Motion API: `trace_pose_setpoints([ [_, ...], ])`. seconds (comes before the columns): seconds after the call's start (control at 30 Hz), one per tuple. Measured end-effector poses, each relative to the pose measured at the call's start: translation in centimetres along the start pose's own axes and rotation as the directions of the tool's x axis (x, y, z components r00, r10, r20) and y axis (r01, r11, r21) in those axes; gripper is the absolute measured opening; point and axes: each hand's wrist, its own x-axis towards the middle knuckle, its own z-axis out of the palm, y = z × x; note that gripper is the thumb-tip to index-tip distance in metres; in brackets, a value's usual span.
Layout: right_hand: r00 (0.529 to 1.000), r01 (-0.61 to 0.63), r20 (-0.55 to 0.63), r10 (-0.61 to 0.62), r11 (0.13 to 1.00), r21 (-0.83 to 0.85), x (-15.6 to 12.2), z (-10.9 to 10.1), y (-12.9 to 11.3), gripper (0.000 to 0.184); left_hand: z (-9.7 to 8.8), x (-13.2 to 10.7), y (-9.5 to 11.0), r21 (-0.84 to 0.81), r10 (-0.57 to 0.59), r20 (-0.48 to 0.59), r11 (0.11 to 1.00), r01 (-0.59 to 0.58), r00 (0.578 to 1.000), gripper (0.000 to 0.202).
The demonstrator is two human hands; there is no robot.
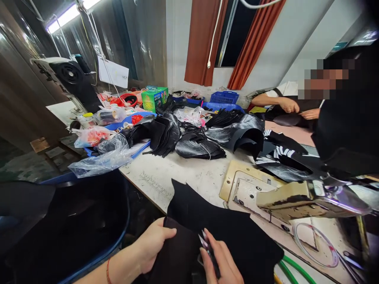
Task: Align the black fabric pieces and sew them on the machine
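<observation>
While the left hand point(152, 242) grips the near edge of a flat black fabric piece point(219, 225) with closed fingers, the right hand point(222, 262) holds a small metal thread snipper point(207, 248) pinched against the same cloth. This fabric lies at the front edge of the worn white surface point(177, 177), partly hanging toward the person. It looks to me that the trimming is only in the middle: one piece is in hand, and I cannot tell which cuts are already made. Just to the right stands the cream sewing machine point(296, 197), close to the cloth, so it limits space on that side. Farther back are piles of glossy black cut pieces point(207, 138), clear plastic bags point(100, 161) and a green carton box point(154, 98). Another person's hands point(296, 108) work at the far right, well apart.
</observation>
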Motion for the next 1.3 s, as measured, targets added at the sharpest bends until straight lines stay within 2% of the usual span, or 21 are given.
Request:
trace_pose_setpoints([
  [0.1, 0.996, 0.090, 0.018, -0.089, 0.994, -0.065, 0.6, -0.3, 1.7, 0.033, 0.9, 0.2, 0.4, 0.030, 0.063, 0.044, 0.997, -0.064, 0.997, 0.037],
  [0.2, 0.997, 0.065, 0.047, -0.063, 0.997, -0.038, 1.3, -1.0, 2.3, 0.028, 1.8, 1.0, 0.2, 0.104, 0.221, 0.097, 0.967, -0.230, 0.971, 0.046],
  [0.27, 0.996, 0.031, 0.089, -0.032, 0.999, 0.017, 1.5, -1.4, 2.0, 0.026, 2.1, 1.5, -0.3, 0.179, 0.322, 0.085, 0.926, -0.332, 0.943, 0.047],
  [0.37, 0.990, 0.056, 0.128, -0.059, 0.998, 0.028, 2.1, -2.1, 1.5, 0.032, 2.2, 2.1, -0.9, 0.287, 0.409, 0.013, 0.872, -0.396, 0.912, 0.044],
  [0.43, 0.988, 0.131, 0.089, -0.129, 0.991, -0.023, 2.9, -2.8, 1.4, 0.033, 2.1, 2.4, -0.6, 0.494, 0.493, 0.014, 0.753, -0.435, 0.870, 0.043],
  [0.53, 0.953, 0.302, 0.058, -0.297, 0.946, -0.118, 4.9, -3.7, 1.9, 0.025, 1.8, 3.1, 1.1, 0.783, 0.554, 0.117, 0.459, -0.419, 0.824, 0.037],
  [0.6, 0.916, 0.398, 0.119, -0.382, 0.903, -0.160, 6.1, -4.0, 2.4, 0.025, 1.7, 4.1, 3.0, 0.850, 0.529, 0.202, 0.324, -0.416, 0.824, 0.029],
  [0.7, 0.903, 0.411, 0.203, -0.380, 0.901, -0.140, 6.9, -3.6, 3.3, 0.027, 2.0, 5.5, 5.4, 0.893, 0.489, 0.364, 0.060, -0.447, 0.793, 0.018],
  [0.8, 0.920, 0.360, 0.204, -0.334, 0.927, -0.108, 6.6, -2.6, 4.1, 0.023, 2.9, 5.8, 5.6, 0.888, 0.540, 0.452, -0.194, -0.417, 0.710, 0.032],
  [0.9, 0.930, 0.343, 0.186, -0.317, 0.931, -0.127, 6.1, -1.8, 4.6, 0.020, 3.7, 5.1, 3.2, 0.876, 0.620, 0.482, -0.358, -0.324, 0.619, 0.030],
  [0.97, 0.936, 0.330, 0.177, -0.304, 0.934, -0.139, 6.0, -1.6, 4.6, 0.019, 3.7, 4.6, 0.9, 0.860, 0.636, 0.507, -0.425, -0.284, 0.582, 0.027],
  [1.03, 0.942, 0.307, 0.182, -0.281, 0.943, -0.132, 6.2, -1.6, 4.5, 0.019, 3.1, 4.3, -1.2, 0.849, 0.645, 0.520, -0.462, -0.256, 0.559, 0.027],
  [1.07, 0.944, 0.296, 0.190, -0.271, 0.947, -0.123, 6.3, -1.6, 4.3, 0.019, 2.6, 4.3, -2.0, 0.844, 0.664, 0.530, -0.474, -0.251, 0.527, 0.028],
  [1.1, 0.942, 0.292, 0.203, -0.266, 0.950, -0.109, 6.5, -1.6, 4.2, 0.020, 2.1, 4.4, -2.7, 0.837, 0.695, 0.546, -0.479, -0.266, 0.468, 0.028],
  [1.2, 0.922, 0.310, 0.273, -0.274, 0.946, -0.098, 7.0, -1.6, 3.8, 0.021, 0.8, 4.7, -3.6, 0.800, 0.804, 0.555, -0.445, -0.403, 0.213, 0.024],
  [1.23, 0.914, 0.320, 0.297, -0.276, 0.941, -0.111, 7.2, -1.5, 3.7, 0.022, 0.6, 4.8, -3.7, 0.789, 0.832, 0.530, -0.415, -0.453, 0.161, 0.022],
  [1.27, 0.908, 0.327, 0.317, -0.273, 0.936, -0.129, 7.3, -1.5, 3.6, 0.022, 0.5, 4.8, -3.7, 0.783, 0.851, 0.504, -0.379, -0.493, 0.146, 0.021],
  [1.3, 0.906, 0.331, 0.328, -0.269, 0.932, -0.150, 7.4, -1.5, 3.6, 0.022, 0.4, 4.8, -3.6, 0.784, 0.859, 0.484, -0.342, -0.518, 0.166, 0.021],
])
